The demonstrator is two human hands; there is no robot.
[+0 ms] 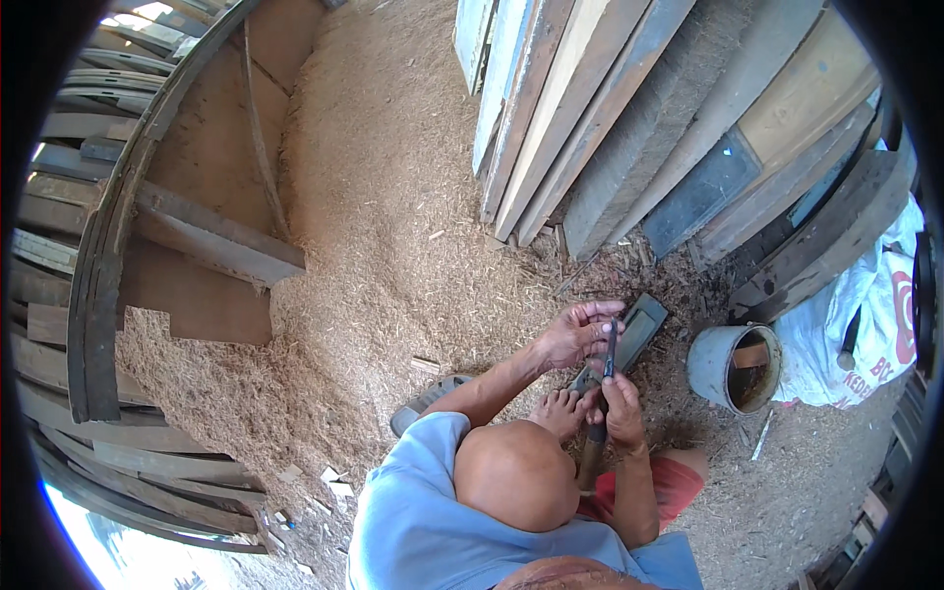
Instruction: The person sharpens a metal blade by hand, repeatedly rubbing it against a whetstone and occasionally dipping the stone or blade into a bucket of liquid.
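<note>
A chisel [610, 356] with a narrow dark metal blade and a wooden handle lies across my hands, its tip pointing away from me. My right hand [622, 411] is closed around it where blade and handle meet. At the far end, the fingers of my left hand [578, 337] bend around the blade tip, the thumb against it. Beneath the blade, a greyish rectangular sharpening stone [644, 329] rests slantwise on the ground. My bare foot [560, 411] is beside the stone's near end, partly hidden by my knee and the handle.
A whitish bucket [710, 364] holding murky liquid and a wooden piece stands right of the stone. Beyond it lies a white sack [865, 334]. Planks [629, 128] lean at the far right. Sawdust [393, 197] covers the ground. A wooden frame [211, 231] stands at left.
</note>
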